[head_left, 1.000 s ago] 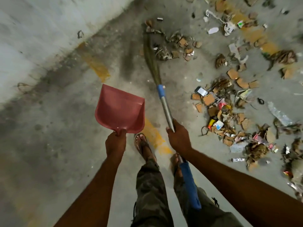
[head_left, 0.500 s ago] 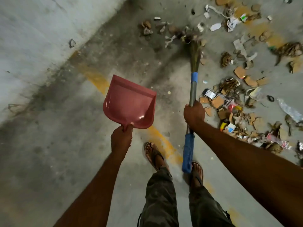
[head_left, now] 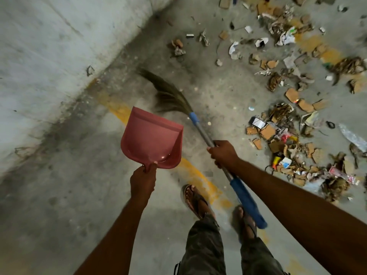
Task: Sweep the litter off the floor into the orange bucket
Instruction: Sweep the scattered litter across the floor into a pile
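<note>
This looks like a parking garage or some similar bare service basement, not a lived-in room. Underfoot is a rough, stained concrete floor crossed by a worn yellow painted line, the sort that marks bays. A raw grey wall meets it along a dark band of grime. The light is dim, and torn cardboard and wrapper litter lies scattered about

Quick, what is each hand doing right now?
Left hand: fingers curled round the handle of the pink dustpan.
Right hand: fingers gripping the metal shaft of the broom.
</note>
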